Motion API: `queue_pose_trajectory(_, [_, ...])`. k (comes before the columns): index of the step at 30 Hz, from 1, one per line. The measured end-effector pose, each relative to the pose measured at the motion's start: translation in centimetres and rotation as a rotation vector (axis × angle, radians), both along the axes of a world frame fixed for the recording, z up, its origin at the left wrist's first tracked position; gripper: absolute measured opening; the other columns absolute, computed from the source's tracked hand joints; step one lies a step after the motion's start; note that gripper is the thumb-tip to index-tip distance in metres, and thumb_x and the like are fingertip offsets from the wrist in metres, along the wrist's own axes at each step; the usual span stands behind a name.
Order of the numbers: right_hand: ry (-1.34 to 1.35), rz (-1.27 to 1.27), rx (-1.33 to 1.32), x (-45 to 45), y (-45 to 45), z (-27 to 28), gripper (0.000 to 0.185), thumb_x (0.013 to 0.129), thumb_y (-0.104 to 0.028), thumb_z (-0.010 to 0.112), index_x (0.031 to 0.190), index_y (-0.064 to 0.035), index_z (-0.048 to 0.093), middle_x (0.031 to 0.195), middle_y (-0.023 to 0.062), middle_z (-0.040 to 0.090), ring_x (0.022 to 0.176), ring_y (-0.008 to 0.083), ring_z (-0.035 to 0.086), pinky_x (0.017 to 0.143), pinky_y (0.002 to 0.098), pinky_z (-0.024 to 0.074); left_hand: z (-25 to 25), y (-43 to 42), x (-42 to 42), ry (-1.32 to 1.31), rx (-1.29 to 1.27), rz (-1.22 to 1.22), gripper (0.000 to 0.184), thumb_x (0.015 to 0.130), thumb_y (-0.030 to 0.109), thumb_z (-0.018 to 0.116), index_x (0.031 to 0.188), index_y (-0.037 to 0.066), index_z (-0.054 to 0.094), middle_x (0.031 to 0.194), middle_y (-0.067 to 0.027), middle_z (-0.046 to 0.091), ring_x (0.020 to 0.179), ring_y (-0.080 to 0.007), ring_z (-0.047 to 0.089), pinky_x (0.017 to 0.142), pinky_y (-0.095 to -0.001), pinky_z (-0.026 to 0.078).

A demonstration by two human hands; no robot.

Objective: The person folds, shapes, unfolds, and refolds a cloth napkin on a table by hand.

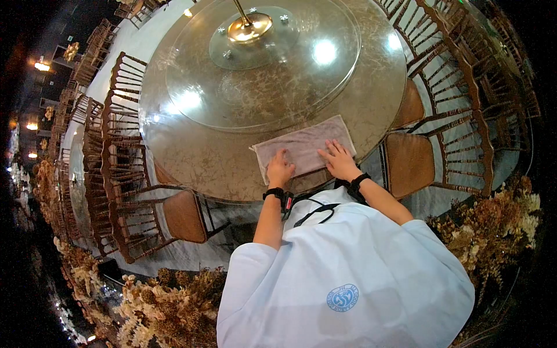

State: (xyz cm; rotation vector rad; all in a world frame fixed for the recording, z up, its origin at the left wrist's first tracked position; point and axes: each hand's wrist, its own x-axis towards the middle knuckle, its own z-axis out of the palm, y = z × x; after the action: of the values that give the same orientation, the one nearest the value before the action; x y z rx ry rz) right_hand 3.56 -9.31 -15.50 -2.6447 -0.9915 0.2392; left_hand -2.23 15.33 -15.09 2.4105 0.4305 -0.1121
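Observation:
A folded greyish-pink cloth (pixel 304 145) lies flat near the front edge of the round marbled table (pixel 203 156). My left hand (pixel 279 169) rests on the cloth's left part, its fingers stretched forward. On the right part lies my right hand (pixel 339 160), flat with fingers spread. Neither hand grips the cloth; both press on it from above. Behind the cloth a round glass turntable (pixel 261 104) covers the table's middle, with a brass stand (pixel 250 28) at its centre.
Wooden chairs with brown seats stand round the table, one seat (pixel 184 216) at the left and another seat (pixel 409 165) at the right. Dried flowers (pixel 168 304) fill the lower left, and more dried flowers (pixel 493 232) the lower right.

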Motion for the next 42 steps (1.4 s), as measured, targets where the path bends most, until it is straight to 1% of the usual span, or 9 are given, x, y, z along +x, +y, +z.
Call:
queue_pose_trajectory(3, [-0.004, -0.001, 0.007, -0.05, 0.0, -0.02, 0.058, 0.081, -0.019, 0.058, 0.136, -0.0269, 0.04, 0.146, 0.0116, 0.028, 0.134, 0.0346, 0.027, 0.104, 0.0494, 0.0278, 0.53, -0.1, -0.02, 0.024, -0.017, 0.008, 0.056, 0.064, 0.021, 0.066, 0.118, 0.016, 0.051, 0.085, -0.0088, 0.062, 0.086, -0.0301, 0.059, 0.075, -0.0434, 0.047])
queue_pose_trajectory(5, [-0.005, -0.005, 0.01, -0.07, -0.03, -0.07, 0.058, 0.081, -0.019, 0.057, 0.136, -0.027, 0.041, 0.146, 0.0116, 0.028, 0.134, 0.0346, 0.027, 0.104, 0.0493, 0.0279, 0.76, -0.22, -0.03, -0.025, -0.008, 0.004, 0.056, 0.065, 0.022, 0.066, 0.118, 0.017, 0.051, 0.084, -0.0089, 0.061, 0.085, -0.03, 0.059, 0.075, -0.0435, 0.047])
queue_pose_trajectory(11, [-0.014, -0.009, 0.004, -0.11, 0.04, 0.1, 0.056, 0.082, -0.018, 0.057, 0.135, -0.0268, 0.041, 0.146, 0.0121, 0.028, 0.134, 0.0344, 0.027, 0.104, 0.0494, 0.0274, 0.27, -0.01, 0.05, -0.001, 0.013, -0.004, 0.056, 0.065, 0.023, 0.066, 0.118, 0.017, 0.051, 0.084, -0.0084, 0.062, 0.085, -0.0307, 0.059, 0.074, -0.0446, 0.047])
queue_pose_trajectory(17, [-0.034, -0.011, 0.012, -0.07, 0.01, -0.32, 0.056, 0.082, -0.019, 0.057, 0.135, -0.0266, 0.042, 0.145, 0.0124, 0.029, 0.133, 0.0347, 0.027, 0.104, 0.0493, 0.0276, 0.09, 0.1, 0.13, 0.018, -0.004, -0.007, 0.056, 0.063, 0.023, 0.067, 0.117, 0.017, 0.052, 0.085, -0.0082, 0.062, 0.087, -0.0308, 0.059, 0.075, -0.044, 0.047])
queue_pose_trajectory(27, [0.001, -0.006, -0.002, -0.13, -0.06, 0.01, 0.059, 0.081, -0.018, 0.056, 0.137, -0.0272, 0.039, 0.146, 0.012, 0.028, 0.134, 0.0346, 0.026, 0.104, 0.0498, 0.0263, 0.04, 0.06, 0.08, 0.053, 0.011, -0.009, 0.06, 0.063, 0.022, 0.069, 0.119, 0.018, 0.05, 0.085, -0.0085, 0.06, 0.086, -0.0305, 0.058, 0.077, -0.0428, 0.047])
queue_pose_trajectory(32, [0.011, -0.009, -0.013, -0.12, 0.04, 0.33, 0.058, 0.082, -0.019, 0.056, 0.137, -0.0271, 0.039, 0.146, 0.0119, 0.028, 0.134, 0.0343, 0.025, 0.105, 0.0495, 0.0255, 0.3, 0.12, 0.23, 0.05, -0.035, -0.009, 0.06, 0.063, 0.021, 0.07, 0.12, 0.017, 0.051, 0.085, -0.009, 0.06, 0.087, -0.0305, 0.058, 0.075, -0.043, 0.047])
queue_pose_trajectory(34, [0.0, -0.018, 0.018, -0.12, 0.08, 0.25, 0.054, 0.081, -0.02, 0.057, 0.133, -0.0244, 0.044, 0.145, 0.0109, 0.03, 0.134, 0.034, 0.026, 0.105, 0.0511, 0.0266, 0.1, 0.13, 0.26, 0.056, -0.037, 0.0, 0.06, 0.063, 0.021, 0.07, 0.119, 0.017, 0.051, 0.085, -0.0091, 0.06, 0.087, -0.0305, 0.058, 0.075, -0.043, 0.047])
queue_pose_trajectory(42, [0.01, -0.019, 0.032, -0.17, 0.06, 0.35, 0.056, 0.08, -0.019, 0.058, 0.134, -0.025, 0.044, 0.146, 0.0115, 0.029, 0.135, 0.0335, 0.025, 0.105, 0.0509, 0.0261, 0.65, 0.08, 0.33, 0.078, -0.041, 0.005, 0.06, 0.063, 0.02, 0.071, 0.12, 0.018, 0.051, 0.084, -0.009, 0.06, 0.086, -0.0301, 0.058, 0.075, -0.0428, 0.047])
